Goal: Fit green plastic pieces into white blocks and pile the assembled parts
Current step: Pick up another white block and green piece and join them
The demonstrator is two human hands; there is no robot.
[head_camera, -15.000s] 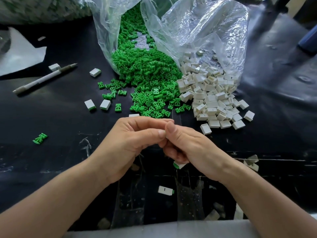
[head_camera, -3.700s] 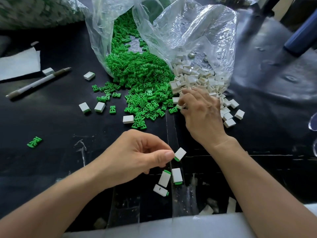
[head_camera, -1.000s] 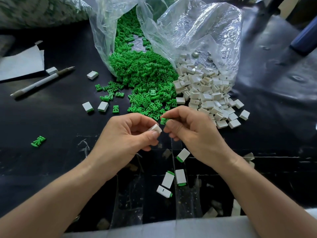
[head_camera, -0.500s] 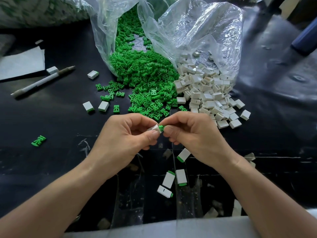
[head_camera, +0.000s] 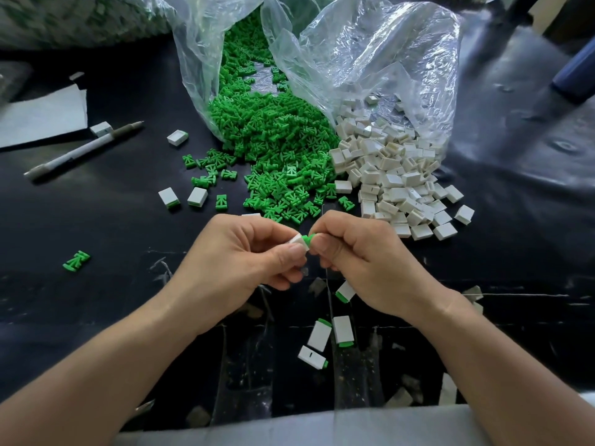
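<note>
Two hands meet over the worktop (head_camera: 96, 226), centre. Left hand (head_camera: 244, 262): grip pinches a white block (head_camera: 295, 240) between thumb and fingers. Right hand (head_camera: 363, 262): grip pinches a green piece (head_camera: 308, 240), which touches the block's right end. Four assembled parts (head_camera: 343, 329) lie just near of the hands. Green heap (head_camera: 277, 149) and white heap (head_camera: 396, 178) spill from clear bags (head_camera: 370, 59), far centre.

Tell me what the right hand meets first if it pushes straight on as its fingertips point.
Likely the white block pinched in the left hand; the right hand holds its green piece at that block's end.
</note>
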